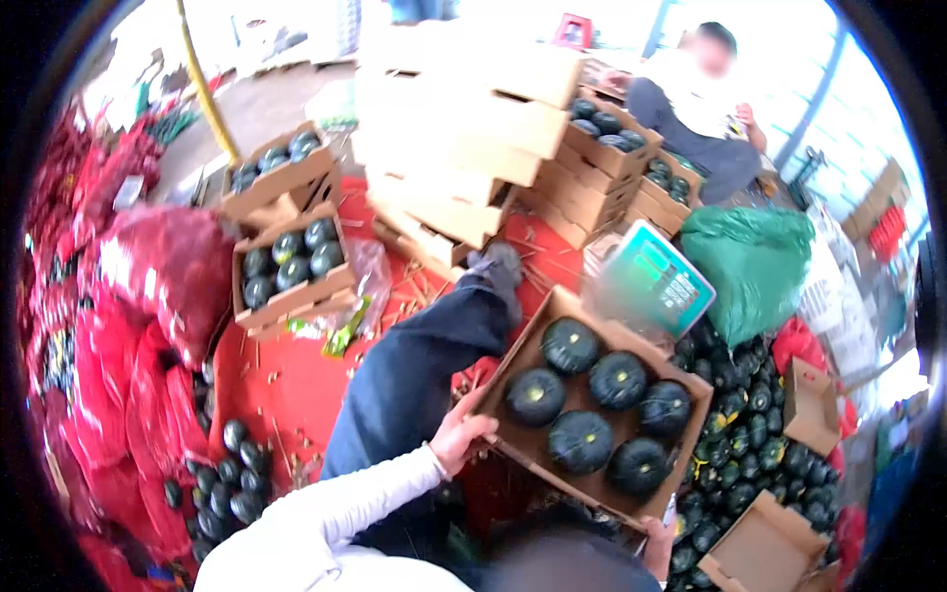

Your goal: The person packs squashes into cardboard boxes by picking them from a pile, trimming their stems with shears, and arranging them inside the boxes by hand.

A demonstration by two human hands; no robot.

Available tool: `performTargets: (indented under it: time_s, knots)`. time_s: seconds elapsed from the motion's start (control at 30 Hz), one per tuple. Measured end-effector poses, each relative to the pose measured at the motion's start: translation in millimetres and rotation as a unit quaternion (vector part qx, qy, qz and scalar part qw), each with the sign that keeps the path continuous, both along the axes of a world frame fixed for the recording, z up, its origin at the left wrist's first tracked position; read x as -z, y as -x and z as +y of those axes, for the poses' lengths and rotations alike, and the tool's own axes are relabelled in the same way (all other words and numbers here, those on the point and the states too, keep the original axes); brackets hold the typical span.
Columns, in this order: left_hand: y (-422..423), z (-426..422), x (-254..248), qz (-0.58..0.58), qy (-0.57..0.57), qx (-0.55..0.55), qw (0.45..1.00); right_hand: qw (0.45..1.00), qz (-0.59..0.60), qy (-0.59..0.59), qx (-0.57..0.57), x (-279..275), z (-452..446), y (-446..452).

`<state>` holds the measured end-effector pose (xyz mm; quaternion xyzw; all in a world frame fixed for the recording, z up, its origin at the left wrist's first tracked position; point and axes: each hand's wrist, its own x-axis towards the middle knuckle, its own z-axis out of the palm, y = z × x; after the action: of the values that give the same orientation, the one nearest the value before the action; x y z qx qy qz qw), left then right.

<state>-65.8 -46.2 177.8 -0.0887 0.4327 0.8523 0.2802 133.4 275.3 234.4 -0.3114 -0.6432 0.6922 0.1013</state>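
Note:
A cardboard box point(513, 367) with several dark green squashes point(580, 441) in it is held tilted over the person's lap. My left hand point(462, 432) grips its left edge, thumb over the rim. At the lower right corner my right hand point(658, 545) is closed on the box's edge, its fingers partly hidden. Just beyond the box stands a digital scale point(663, 281) with a lit green display. To the right of the box lies a large heap of dark green squashes point(755, 414).
Stacked empty boxes point(454, 128) rise ahead; filled boxes point(291, 281) stand left and right of them. A seated person point(691, 109) is at the back right. Green bag point(748, 266), red net sacks point(168, 266), loose squashes point(232, 483) and two open boxes point(764, 543) lie around.

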Motion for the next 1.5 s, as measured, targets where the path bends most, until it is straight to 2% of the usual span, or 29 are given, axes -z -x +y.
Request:
performTargets:
  time_s: [0.07,0.17,0.2,0.23,0.27,0.33,0.4,0.47,0.53,0.6,0.63,0.67,0.73,0.8,0.9,1.0,1.13,1.2,1.23,1.37,1.4,1.5]
  knots:
    - [0,-5,-24,0.006,-0.046,-0.015,0.999,0.998,-0.014,-0.061,-0.022,-28,9,4]
    - [-6,-25,-53,-0.004,-0.078,-0.039,0.996,0.999,-0.038,-0.026,-0.014,-87,-12,26]
    - [-7,-31,-54,0.002,-0.104,-0.044,0.994,0.998,-0.042,-0.038,0.007,-96,-14,32]
    - [-12,-36,-56,-0.006,-0.122,-0.061,0.991,0.993,-0.051,-0.106,-0.005,-107,-12,37]
    - [-14,-44,-58,-0.017,-0.120,-0.074,0.990,0.995,-0.045,-0.085,-0.019,-113,-13,47]
    - [-11,-68,-75,-0.041,-0.109,-0.088,0.989,0.989,-0.063,-0.125,-0.055,-129,-25,72]
    - [-13,-88,-79,-0.061,-0.100,-0.148,0.982,0.985,-0.068,-0.110,-0.112,-140,-42,95]
    - [-18,-112,-68,-0.072,-0.097,-0.181,0.976,0.978,-0.049,-0.044,-0.200,-157,-84,124]
    - [-27,-148,-51,-0.067,-0.124,-0.175,0.974,0.973,-0.051,-0.052,-0.218,-154,-105,134]
    - [-30,-177,-67,-0.091,-0.088,-0.181,0.975,0.967,-0.088,-0.037,-0.238,-169,-136,142]
    - [-33,-183,-88,-0.065,-0.055,-0.167,0.982,0.959,-0.115,-0.026,-0.257,-167,-138,144]
    - [-36,-189,-106,-0.039,-0.022,-0.157,0.987,0.949,-0.143,-0.013,-0.280,-160,-138,145]
    - [-46,-206,-111,-0.023,0.008,-0.171,0.985,0.951,-0.120,0.034,-0.284,-147,-150,142]
    - [-54,-222,-108,-0.012,-0.028,-0.157,0.987,0.956,-0.140,0.030,-0.257,-148,-168,133]
    - [-67,-230,-116,-0.033,0.009,-0.168,0.985,0.928,-0.185,0.063,-0.316,-140,-163,127]
    - [-68,-221,-120,-0.026,0.027,-0.169,0.985,0.925,-0.202,0.094,-0.308,-136,-156,124]
    - [-42,-177,-100,-0.040,0.042,-0.130,0.990,0.943,-0.160,0.073,-0.284,-95,-103,131]
    - [-20,-143,-81,-0.034,0.042,-0.111,0.992,0.942,-0.175,0.066,-0.279,-93,-74,129]
    - [-7,-128,-64,-0.042,0.043,-0.097,0.993,0.948,-0.174,0.076,-0.254,-75,-59,128]
    - [36,-69,14,-0.069,0.045,-0.043,0.996,0.976,-0.103,0.078,-0.173,30,-3,120]
    - [40,-54,35,-0.061,0.043,-0.041,0.996,0.982,-0.081,0.034,-0.165,55,3,112]
    - [49,-26,87,-0.095,0.075,-0.043,0.992,0.983,-0.104,0.069,-0.136,109,19,92]
